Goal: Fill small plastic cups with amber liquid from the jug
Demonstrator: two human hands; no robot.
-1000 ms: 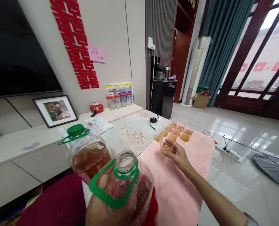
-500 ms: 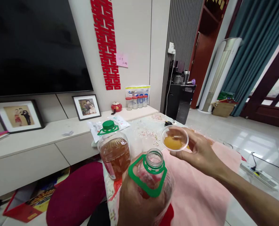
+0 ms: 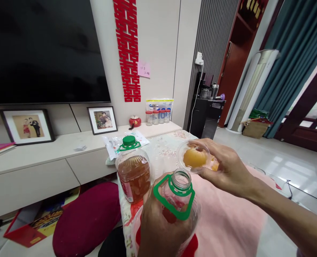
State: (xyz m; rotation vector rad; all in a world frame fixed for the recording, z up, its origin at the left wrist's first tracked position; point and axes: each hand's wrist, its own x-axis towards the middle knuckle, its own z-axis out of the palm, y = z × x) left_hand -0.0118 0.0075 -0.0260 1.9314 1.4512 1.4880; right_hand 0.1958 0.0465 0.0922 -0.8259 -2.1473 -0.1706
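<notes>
My left hand point(image 3: 163, 221) is closed around a clear plastic jug point(image 3: 197, 214) with a green carrying ring and an uncapped mouth. My right hand point(image 3: 225, 166) grips a clear plastic cup point(image 3: 180, 157) by its side. The cup is tilted towards the jug, above and just beyond its mouth, and orange-yellow stuff shows inside. Left of the jug, a second jug point(image 3: 134, 175) of amber liquid stands upright with its green cap on. Beneath my left hand is a red object point(image 3: 192, 246), mostly hidden.
Pink cloth point(image 3: 233, 214) covers the table's right part. Behind the second jug lies a plastic bag point(image 3: 111, 146). Several red-lidded glass jars point(image 3: 155, 117) and a red pot point(image 3: 134, 121) stand on the white cabinet point(image 3: 40, 160). A maroon cushion point(image 3: 86, 221) is at lower left.
The cup has shifted left and tilted further towards the jug, with its orange-yellow contents nearer the rim. The camera view has turned slightly left. Both hands keep their hold.
</notes>
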